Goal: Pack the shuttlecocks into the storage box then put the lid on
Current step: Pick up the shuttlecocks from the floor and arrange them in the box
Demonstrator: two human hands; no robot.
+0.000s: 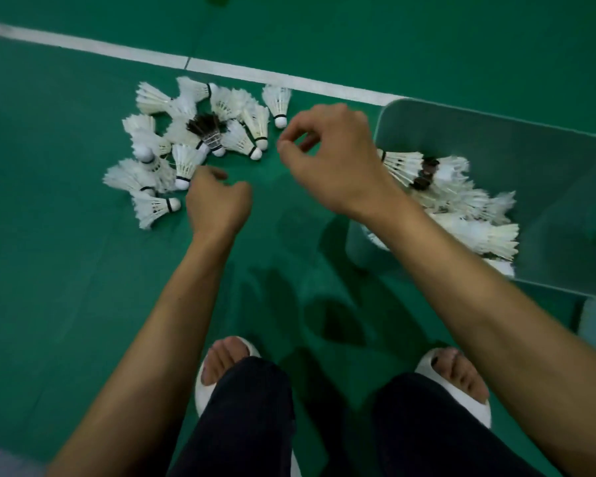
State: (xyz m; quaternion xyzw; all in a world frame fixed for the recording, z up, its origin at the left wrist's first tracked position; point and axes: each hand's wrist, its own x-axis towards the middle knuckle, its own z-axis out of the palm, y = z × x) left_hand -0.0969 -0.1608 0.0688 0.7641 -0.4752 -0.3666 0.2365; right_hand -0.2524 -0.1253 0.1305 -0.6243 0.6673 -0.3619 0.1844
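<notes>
Green floor (49, 270): shuttlecocks (183, 160), storage box (496, 139)

You wear dark trousers (241, 418) and white open-toed slides (203, 394) at the frame's lower centre; your forearms (172, 304) are bare.

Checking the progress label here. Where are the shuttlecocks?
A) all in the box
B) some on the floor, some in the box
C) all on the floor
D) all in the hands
B: a pile of shuttlecocks lies on the green floor, while the storage box to its right already holds other shuttlecocks.
</notes>
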